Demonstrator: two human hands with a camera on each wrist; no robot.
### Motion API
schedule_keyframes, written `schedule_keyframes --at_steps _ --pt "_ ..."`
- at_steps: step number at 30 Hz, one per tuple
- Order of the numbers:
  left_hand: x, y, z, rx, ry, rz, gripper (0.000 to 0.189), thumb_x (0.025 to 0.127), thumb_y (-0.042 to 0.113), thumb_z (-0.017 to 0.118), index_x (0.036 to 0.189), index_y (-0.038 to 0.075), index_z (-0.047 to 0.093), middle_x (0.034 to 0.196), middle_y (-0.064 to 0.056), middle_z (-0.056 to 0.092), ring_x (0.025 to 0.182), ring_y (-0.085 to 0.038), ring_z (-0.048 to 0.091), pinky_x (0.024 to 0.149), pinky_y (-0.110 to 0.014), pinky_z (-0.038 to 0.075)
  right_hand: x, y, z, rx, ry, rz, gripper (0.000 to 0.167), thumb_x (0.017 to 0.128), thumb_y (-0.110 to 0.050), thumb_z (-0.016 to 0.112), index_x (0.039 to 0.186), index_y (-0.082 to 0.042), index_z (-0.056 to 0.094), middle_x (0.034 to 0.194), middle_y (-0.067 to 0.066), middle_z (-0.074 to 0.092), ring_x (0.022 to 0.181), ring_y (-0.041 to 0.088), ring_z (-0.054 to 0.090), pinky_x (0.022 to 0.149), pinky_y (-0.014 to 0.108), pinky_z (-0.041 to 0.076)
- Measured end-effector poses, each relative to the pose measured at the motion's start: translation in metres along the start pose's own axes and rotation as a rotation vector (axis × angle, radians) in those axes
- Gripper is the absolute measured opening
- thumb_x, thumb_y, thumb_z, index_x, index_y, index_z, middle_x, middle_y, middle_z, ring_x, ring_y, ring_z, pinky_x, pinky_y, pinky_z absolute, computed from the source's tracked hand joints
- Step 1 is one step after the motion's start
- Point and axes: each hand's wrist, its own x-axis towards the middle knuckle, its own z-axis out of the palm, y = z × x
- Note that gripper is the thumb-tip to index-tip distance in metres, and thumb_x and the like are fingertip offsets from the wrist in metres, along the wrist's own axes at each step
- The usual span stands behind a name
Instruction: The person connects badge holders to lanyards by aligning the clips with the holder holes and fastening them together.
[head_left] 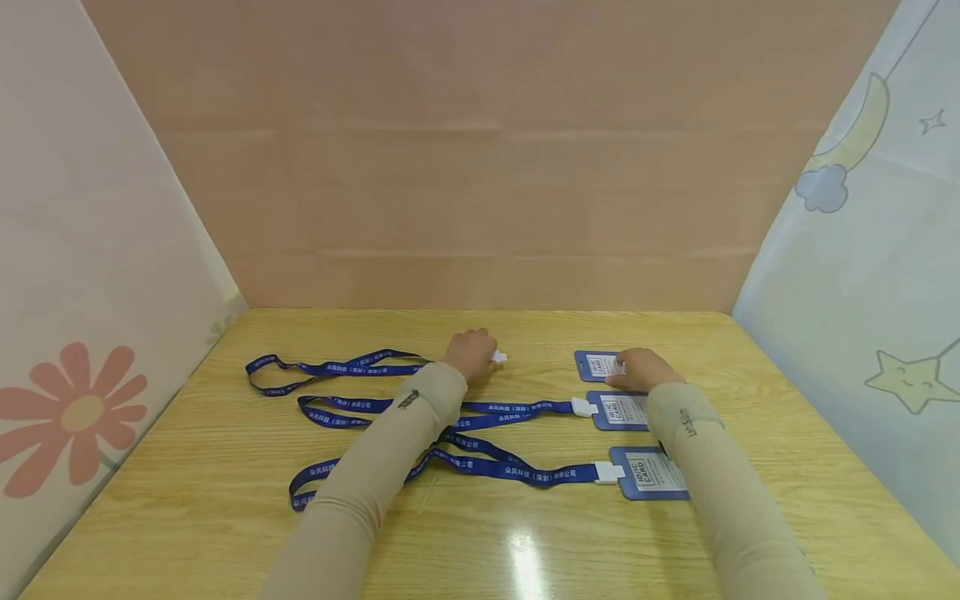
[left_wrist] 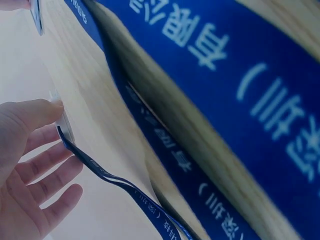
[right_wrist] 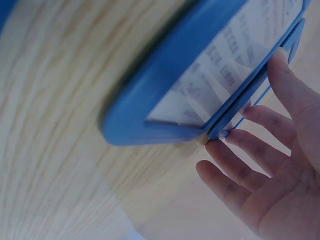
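My left hand pinches the white clip of the farthest blue lanyard between thumb and index finger, other fingers spread loosely in the left wrist view. From that white clip the blue strap trails over the table. My right hand holds the farthest blue badge holder at its right side; in the right wrist view the thumb lies along one long edge, fingers on the other. A gap separates this holder from the white clip.
Nearer on the wooden table, two more lanyards lie stretched out, each joined by a white clip to its badge holder: the middle one and the nearest one. A tan panel stands behind; patterned sheets flank both sides.
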Motion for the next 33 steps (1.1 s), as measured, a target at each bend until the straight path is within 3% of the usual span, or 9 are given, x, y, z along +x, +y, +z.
schedule_keyframes --at_steps 33 --pt "0.009 0.020 -0.009 0.030 -0.011 0.045 0.026 0.091 0.031 0.059 0.106 0.012 0.067 0.100 -0.004 0.067 0.085 -0.017 0.063 0.076 -0.033 0.054 -0.009 -0.006 -0.003 -0.025 -0.005 0.012 0.056 0.090 -0.033 0.060 0.132 0.002 0.047 0.133 0.027 0.049 0.122 0.044 0.047 0.104 0.056 0.035"
